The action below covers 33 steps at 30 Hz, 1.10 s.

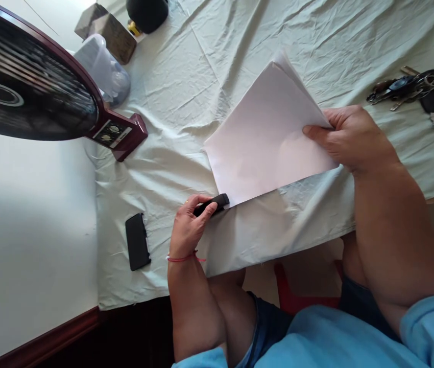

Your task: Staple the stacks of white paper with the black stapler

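Note:
A stack of white paper sheets [263,138] is held slantwise over the cloth-covered table. My right hand [351,135] grips its right edge, thumb on top and the other fingers hidden beneath. Around a black stapler [220,201] my left hand [191,222] is closed, with the thumb along its near side. The stapler's front end meets the lower left corner of the sheets; whether the paper is between its jaws I cannot tell. A red string circles my left wrist.
A dark red fan [127,134] stands at the left, near a translucent plastic container [100,66] and a brown box [113,38]. A black phone-like rectangle [137,242] lies left of my left hand. Several keys [412,89] lie at the right. The table's front edge [278,258] runs before my lap.

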{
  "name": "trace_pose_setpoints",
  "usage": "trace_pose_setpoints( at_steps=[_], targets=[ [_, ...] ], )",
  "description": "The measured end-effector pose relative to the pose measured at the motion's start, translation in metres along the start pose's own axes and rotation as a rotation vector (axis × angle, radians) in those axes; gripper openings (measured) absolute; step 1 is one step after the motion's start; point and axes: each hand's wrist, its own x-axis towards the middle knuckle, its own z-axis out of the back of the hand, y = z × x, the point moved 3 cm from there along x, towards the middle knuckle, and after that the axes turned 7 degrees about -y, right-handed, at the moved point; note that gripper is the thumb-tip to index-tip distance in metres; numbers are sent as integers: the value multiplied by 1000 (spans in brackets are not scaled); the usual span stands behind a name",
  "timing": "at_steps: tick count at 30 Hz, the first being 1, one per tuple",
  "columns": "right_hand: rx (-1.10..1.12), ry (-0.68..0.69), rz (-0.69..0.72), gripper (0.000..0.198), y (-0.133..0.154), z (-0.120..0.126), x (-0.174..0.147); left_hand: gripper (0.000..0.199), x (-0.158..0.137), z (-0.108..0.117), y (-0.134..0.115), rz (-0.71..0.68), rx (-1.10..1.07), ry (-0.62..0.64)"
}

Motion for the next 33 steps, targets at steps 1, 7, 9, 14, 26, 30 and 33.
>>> trace_pose_setpoints(
  at_steps=[1,7,9,14,26,30,33],
  targets=[
    [-35,-23,14,8,-1,1,1,39,-1,-1,-2,34,-49,20],
    [64,-199,169,11,0,-1,5,36,-5,-15,-19,-22,-194,124],
    [152,-216,173,10,0,-4,6,39,2,-17,-15,-53,-255,-67],
    [303,-171,96,11,3,-9,4,58,20,-27,5,136,-567,-312],
    [248,-46,78,14,2,-6,-2,58,24,-46,-19,204,-764,-352],
    [297,-85,134,15,4,-5,-2,57,23,-45,-22,190,-790,-290],
    [354,-101,140,16,1,-5,1,61,22,-45,-23,203,-818,-273]
  ],
)
